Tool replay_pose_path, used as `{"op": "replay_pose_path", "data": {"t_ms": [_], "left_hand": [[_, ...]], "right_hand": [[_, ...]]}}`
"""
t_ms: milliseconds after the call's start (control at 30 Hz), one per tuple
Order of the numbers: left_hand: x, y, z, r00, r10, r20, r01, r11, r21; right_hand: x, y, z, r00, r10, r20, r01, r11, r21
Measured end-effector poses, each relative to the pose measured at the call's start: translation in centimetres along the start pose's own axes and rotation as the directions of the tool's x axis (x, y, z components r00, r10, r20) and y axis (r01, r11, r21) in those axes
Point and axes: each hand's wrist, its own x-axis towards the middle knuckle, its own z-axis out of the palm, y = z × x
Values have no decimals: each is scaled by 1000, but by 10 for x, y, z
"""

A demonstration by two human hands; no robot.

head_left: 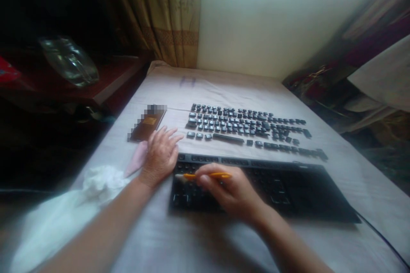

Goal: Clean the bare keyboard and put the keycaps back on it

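Note:
A black keyboard base (307, 192) with its keycaps taken off lies in front of me. My right hand (230, 185) is closed round a small brush (188, 176) with an orange handle; its pale bristles are over the left part of the base. At the base's upper left corner rests my left hand (162, 151), fingers spread, its edge beside the keyboard. Behind the base, the loose black keycaps (235, 128) are laid out in rows, the long space bar (228, 138) among them.
A dark phone-like slab (149, 121), partly pixelated, lies beyond my left hand, near a pink cloth (137, 158). White crumpled cloth or plastic (67, 213) is at the left. A cable (381, 234) runs off the right. A glass vessel (70, 62) stands on a dark red cabinet (118, 76).

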Motion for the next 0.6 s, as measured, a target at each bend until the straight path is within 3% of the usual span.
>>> {"op": "replay_pose_path", "data": {"t_ms": [167,333,600], "left_hand": [[0,-1,0,1000,6,14,-6,1000,-11],[0,-2,-1,1000,-8,27,8,1000,-10],[0,-4,2,999,-6,35,6,1000,0]], "right_hand": [[8,4,3,997,-72,-35,70,996,-59],[12,11,1,991,-133,14,134,980,-144],[6,5,-32,991,-68,118,99,955,-280]]}}
